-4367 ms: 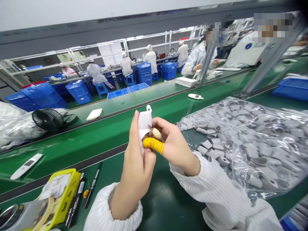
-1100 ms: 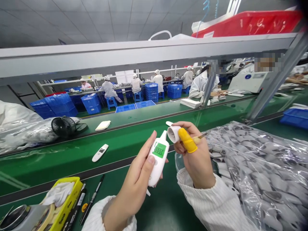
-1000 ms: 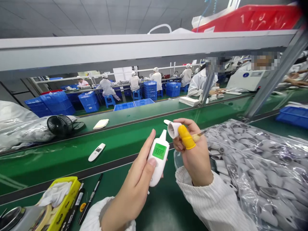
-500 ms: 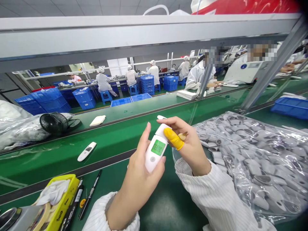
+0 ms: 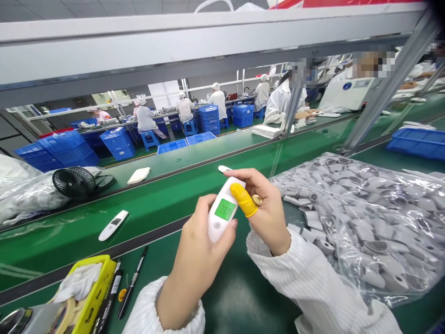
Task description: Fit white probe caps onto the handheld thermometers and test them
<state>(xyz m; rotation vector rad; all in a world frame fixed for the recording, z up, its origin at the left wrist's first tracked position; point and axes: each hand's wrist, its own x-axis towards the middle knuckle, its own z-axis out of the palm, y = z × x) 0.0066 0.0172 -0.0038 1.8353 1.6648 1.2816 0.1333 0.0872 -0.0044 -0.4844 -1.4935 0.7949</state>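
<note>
A white digital thermometer (image 5: pixel 216 226) with a lit green display is held upright and slightly tilted before me. My left hand (image 5: pixel 193 260) is wrapped round its lower body, thumb along the right side. At the upper end, my right hand (image 5: pixel 269 215) grips the white head, its thumb covered by a yellow finger cot (image 5: pixel 244 200). The fingers behind the thermometer are partly hidden. Just past my right fingertips lies a small white piece (image 5: pixel 223 169), partly covered. Another white thermometer (image 5: pixel 113 226) rests on the green conveyor belt (image 5: pixel 156 195) to the left.
A clear plastic bag (image 5: pixel 347 204) of grey-white caps spreads at right. Lower left are a yellow bin (image 5: pixel 100 278), a black marker (image 5: pixel 110 297) and a pen (image 5: pixel 134 280). A black fan (image 5: pixel 71 181) stands farther left. A metal post (image 5: pixel 385 83) rises at right; co-workers sit beyond.
The gap between the thermometer's head and body has closed. Its display shows different digits. My left fingers have curled in round the body, and the view has shifted slightly.
</note>
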